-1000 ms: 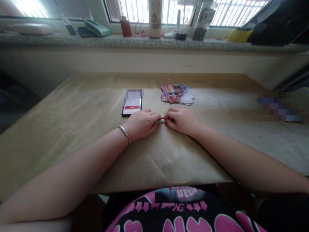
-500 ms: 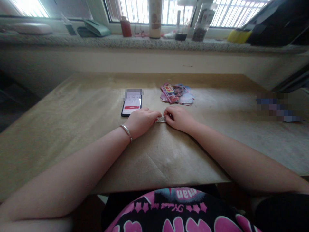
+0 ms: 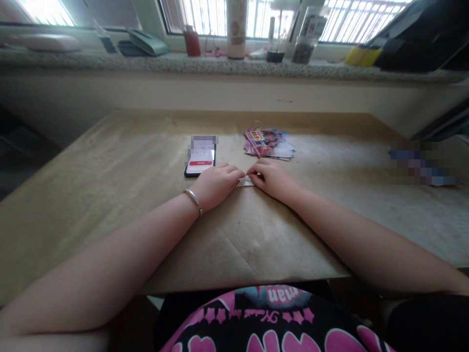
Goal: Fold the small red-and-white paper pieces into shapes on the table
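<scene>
1. Frame centre: I have the paper piece between the left hand and the right hand.
2. Left of centre, I see the phone just behind the left hand, on the table.
3. Above centre, the card pile lies behind the right hand.
4. Across the top, the windowsill runs behind the table.

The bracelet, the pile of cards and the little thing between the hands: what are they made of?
The bracelet looks like smooth, polished metal: it's silvery and shiny. The pile of cards seems to be printed paper or thin card, with flat, colourful faces and thin edges. The little thing is pale and mostly covered; maybe paper, but I can't be sure.
</scene>
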